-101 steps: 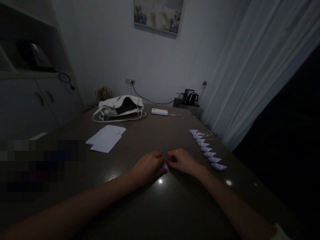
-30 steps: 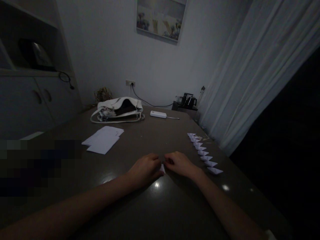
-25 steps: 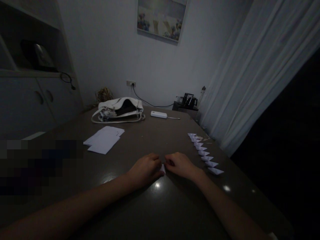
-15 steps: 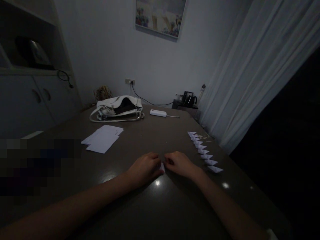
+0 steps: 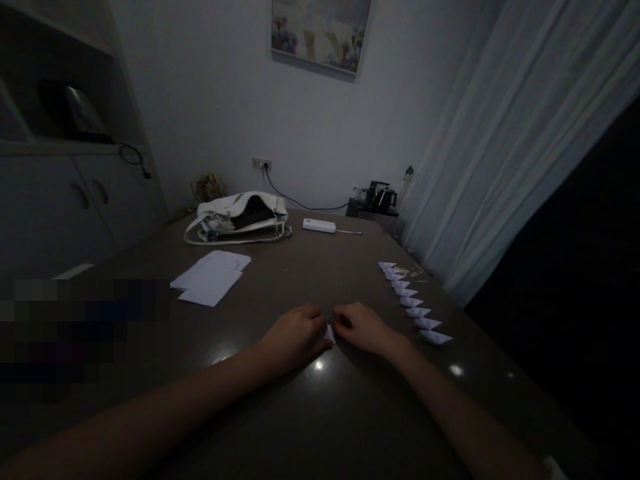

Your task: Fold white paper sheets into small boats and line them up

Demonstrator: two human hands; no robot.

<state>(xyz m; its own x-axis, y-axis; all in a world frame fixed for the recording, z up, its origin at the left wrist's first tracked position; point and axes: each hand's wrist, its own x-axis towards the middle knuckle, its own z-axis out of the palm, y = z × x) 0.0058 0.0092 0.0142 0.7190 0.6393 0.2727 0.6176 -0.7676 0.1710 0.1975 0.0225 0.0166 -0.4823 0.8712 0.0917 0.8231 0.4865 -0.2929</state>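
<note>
Small folded paper (image 5: 331, 335) at the left hand's (image 5: 296, 337) fingertips, right hand (image 5: 361, 327) close by

The left thumb and fingers close on the small folded paper, leaving only a white sliver in view on the table (image 5: 280, 427). The right fingers curl together at its right side; whether they pinch its edge or merely rest next to it, I cannot tell.

The piece should be very light, stiffest along its layered creases and soft elsewhere, easily crushed or torn, and apt to slide on the glossy tabletop. The folded edges look the best hold, with a fingertip pinch and little squeeze on the middle.

To the right of the hands, a row of paper boats (image 5: 418, 313) runs away along the table; their pointed tips would probably bend under a careless touch. Left and farther off lie loose paper sheets (image 5: 213, 281), flat and overlapping, best lifted by a corner. Beyond them sit a white bag (image 5: 240, 205) and a white power bank (image 5: 319, 227).
</note>
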